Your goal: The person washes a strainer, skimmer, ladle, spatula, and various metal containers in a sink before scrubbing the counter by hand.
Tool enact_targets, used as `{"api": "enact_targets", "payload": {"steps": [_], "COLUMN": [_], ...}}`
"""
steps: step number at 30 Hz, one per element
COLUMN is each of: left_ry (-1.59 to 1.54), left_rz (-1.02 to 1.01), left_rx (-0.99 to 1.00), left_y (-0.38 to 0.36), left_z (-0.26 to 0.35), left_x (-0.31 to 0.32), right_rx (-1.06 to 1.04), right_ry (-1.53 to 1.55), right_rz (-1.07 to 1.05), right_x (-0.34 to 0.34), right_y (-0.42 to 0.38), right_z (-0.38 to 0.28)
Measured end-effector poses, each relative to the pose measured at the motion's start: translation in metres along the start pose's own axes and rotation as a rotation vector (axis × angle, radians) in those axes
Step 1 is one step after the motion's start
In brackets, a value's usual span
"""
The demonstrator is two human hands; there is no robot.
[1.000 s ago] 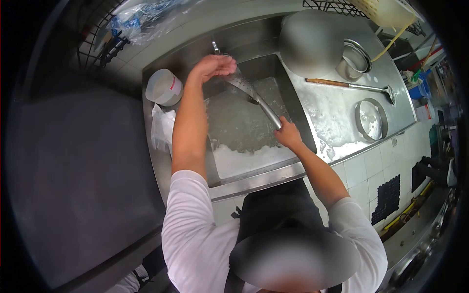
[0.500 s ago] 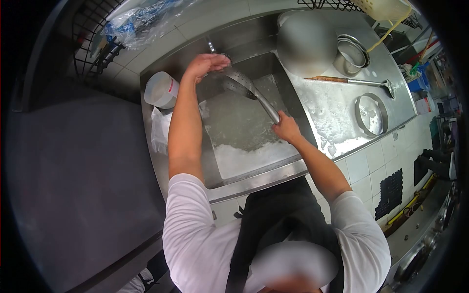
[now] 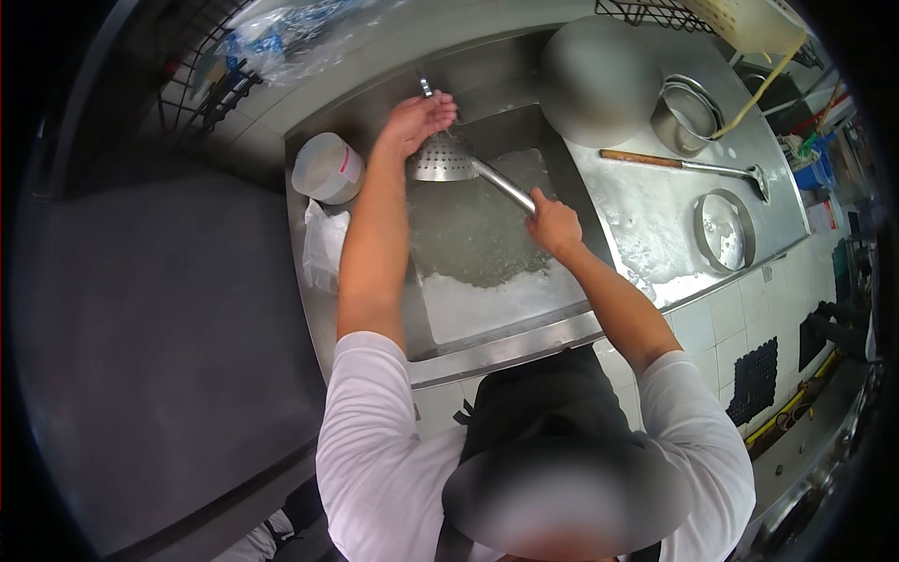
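Observation:
My right hand (image 3: 554,225) is wrapped around the metal handle of a perforated strainer ladle (image 3: 442,161). The ladle's bowl hangs over the left back part of the sink, its holed outer side showing. Beside the faucet (image 3: 425,86), my left hand (image 3: 421,120) is held just above the bowl, fingers stretched out and nothing in them. Whether its fingertips touch the ladle or the running water is hard to tell. Below both hands, the steel sink (image 3: 510,354) holds cloudy water (image 3: 478,225) with white foam along its near side.
On the left ledge are a white plastic tub (image 3: 327,169) and a white plastic bag (image 3: 324,245). The wet right counter bears a wooden-handled ladle (image 3: 644,159), a metal ring (image 3: 724,231) and stacked metal pots (image 3: 686,117). A large round shape (image 3: 599,82) is blurred out.
The strainer ladle has been turned in my right hand, so its holed outer side now faces me. My left hand's fingers are more spread, and the whole view has shifted slightly.

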State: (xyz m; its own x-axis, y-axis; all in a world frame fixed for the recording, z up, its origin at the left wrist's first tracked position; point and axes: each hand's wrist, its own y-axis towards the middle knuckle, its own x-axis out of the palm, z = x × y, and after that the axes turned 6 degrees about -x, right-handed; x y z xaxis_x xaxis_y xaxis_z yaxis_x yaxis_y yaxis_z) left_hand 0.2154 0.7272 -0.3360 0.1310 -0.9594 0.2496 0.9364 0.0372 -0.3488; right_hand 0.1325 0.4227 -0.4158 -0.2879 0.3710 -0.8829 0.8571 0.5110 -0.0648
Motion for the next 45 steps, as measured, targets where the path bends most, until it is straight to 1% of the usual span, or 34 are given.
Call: {"api": "enact_targets", "payload": {"steps": [1,2,5,6,9,10,12,13,15,16,18,19,21,22,25,26,28,29,30,31,32,33,35,36,38,39,40,43,44,45], "left_ry": [-0.06,-0.064,0.413,0.573,1.293,1.201,1.271,1.309,1.053,0.918,0.639,0.496,0.325,0.238,0.168,0.112,0.12,0.125,0.158,0.18,0.2,0.221,0.224,0.224,0.131,0.087,0.215,0.353,0.428,0.309], "left_rz": [-0.01,0.032,-0.205,-0.245,-0.225,-0.251,-0.149,-0.095,0.002,0.045,0.195,0.269,0.369,0.418,0.401,0.395,0.363,0.343,0.373,0.345,0.317,0.286,0.294,0.293,0.338,0.364,0.311,0.163,0.136,0.04], "left_rx": [0.002,0.044,-0.023,0.029,0.483,0.35,0.364,0.367,0.152,0.046,0.043,0.038,0.051,0.058,0.047,0.095,0.095,0.094,0.056,0.017,-0.021,-0.057,-0.114,-0.146,-0.049,-0.002,-0.036,0.148,0.213,0.14], "left_y": [0.003,0.005,-0.006,-0.008,-0.023,-0.026,-0.019,-0.019,-0.029,-0.034,-0.026,-0.025,-0.03,-0.031,-0.029,-0.025,-0.018,-0.016,-0.02,-0.019,-0.014,-0.009,0.002,0.006,0.006,0.006,0.023,0.034,0.037,0.031], "left_z": [-0.004,-0.007,-0.005,-0.008,-0.005,-0.011,-0.039,-0.05,-0.056,-0.062,-0.103,-0.123,-0.147,-0.152,-0.163,-0.165,-0.164,-0.162,-0.149,-0.144,-0.14,-0.136,-0.128,-0.128,-0.125,-0.125,-0.133,-0.128,-0.124,-0.11], "left_x": [0.005,0.012,0.022,0.024,0.034,0.034,0.028,0.024,0.02,0.02,0.005,-0.001,-0.001,0.001,0.01,0.011,0.008,0.007,0.013,0.012,0.009,0.005,0.0,0.0,0.01,0.01,-0.003,-0.001,-0.002,0.003], "right_rx": [-0.024,-0.047,-0.174,-0.226,-0.489,-0.571,-0.744,-0.789,-0.877,-0.861,-0.825,-0.719,-0.496,-0.386,-0.155,-0.138,-0.093,-0.092,-0.092,-0.092,-0.067,-0.088,-0.121,-0.154,-0.14,-0.133,-0.122,0.115,0.143,0.144], "right_ry": [-0.019,-0.039,-0.119,-0.169,-0.211,-0.262,-0.37,-0.408,-0.488,-0.445,-0.356,-0.151,0.258,0.494,1.059,1.124,1.256,1.337,1.416,1.494,1.54,1.611,1.746,1.664,1.246,1.036,0.968,1.284,1.251,1.316], "right_rz": [0.02,0.04,0.112,0.117,0.272,0.266,0.26,0.21,0.11,0.192,0.353,0.429,0.564,0.717,0.112,0.043,-0.094,-0.157,-0.22,-0.284,-0.393,-0.34,-0.222,-0.102,0.127,0.229,0.234,0.363,0.421,0.507], "right_x": [-0.001,-0.002,-0.016,-0.022,-0.037,-0.042,-0.054,-0.059,-0.07,-0.069,-0.058,-0.049,-0.022,0.008,0.035,0.027,0.001,0.002,0.002,0.001,0.001,0.007,0.015,0.021,0.036,0.032,0.024,0.009,-0.011,-0.023], "right_y": [0.005,0.012,0.037,0.048,0.09,0.108,0.141,0.146,0.159,0.16,0.154,0.153,0.158,0.173,0.188,0.191,0.19,0.197,0.209,0.22,0.229,0.234,0.24,0.239,0.234,0.223,0.211,0.209,0.202,0.2], "right_z": [-0.001,-0.002,0.001,0.002,0.004,0.002,-0.016,-0.027,-0.052,-0.062,-0.082,-0.092,-0.111,-0.117,-0.117,-0.122,-0.133,-0.131,-0.125,-0.119,-0.113,-0.112,-0.105,-0.107,-0.106,-0.11,-0.106,-0.102,-0.108,-0.11]}}
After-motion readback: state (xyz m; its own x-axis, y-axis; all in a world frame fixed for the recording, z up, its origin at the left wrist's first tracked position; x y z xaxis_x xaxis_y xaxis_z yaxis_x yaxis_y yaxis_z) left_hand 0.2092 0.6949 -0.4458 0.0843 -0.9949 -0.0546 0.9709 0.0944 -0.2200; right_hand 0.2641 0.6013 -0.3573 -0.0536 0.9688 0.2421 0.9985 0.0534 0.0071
